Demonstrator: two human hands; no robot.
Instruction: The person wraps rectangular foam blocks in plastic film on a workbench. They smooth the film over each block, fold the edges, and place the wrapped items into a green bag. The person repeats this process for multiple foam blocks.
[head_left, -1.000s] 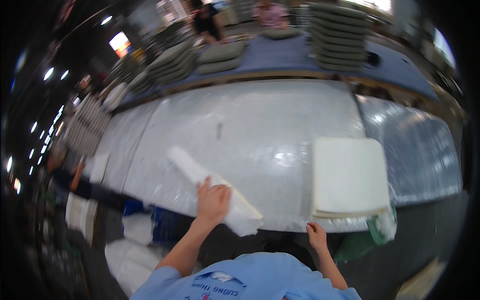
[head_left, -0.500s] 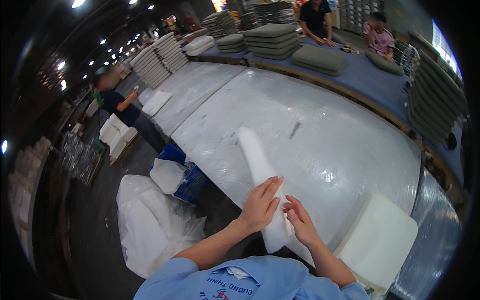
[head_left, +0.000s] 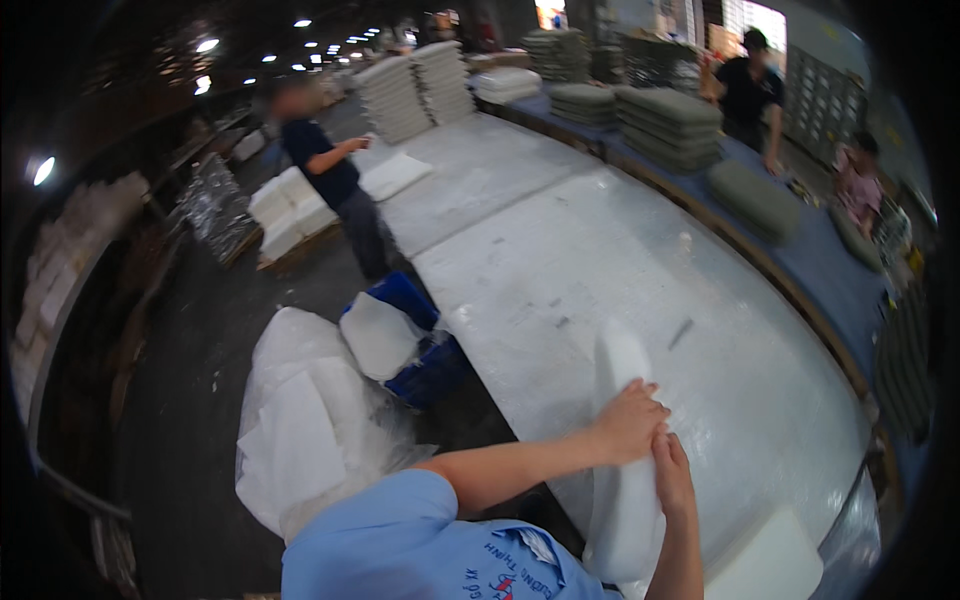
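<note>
The long grey-white worktable runs away from me toward the far end of the shed, w/ a blue-topped bench alongside it on my right carrying stacks of grey-green cushions. White foam stacks sit at the far end. A person in a dark top stands on the floor to my left, two more people at the right bench. Below the table edge on my left: a big clear plastic bag of white pieces and a blue crate w/ more white stuff in it.

The thing I'm working is the white foam piece, long and narrow, standing on edge approx at the near table edge, its top tip rising over the tabletop. My left hand is wrapped round its upper part, fingers curled over the front face, a firm grip. My right hand presses flat against its right side just below the left, fingers up; thumb side hidden, so can't tell if it's clamping or only bracing. Hands touch each other.

Step in hand, I judge: squeezing or rolling the foam narrow btwn both hands. Next move calls for keeping pressure even, since foam springs back if either hand slackens. Another flat white foam slab lies near my right elbow.
</note>
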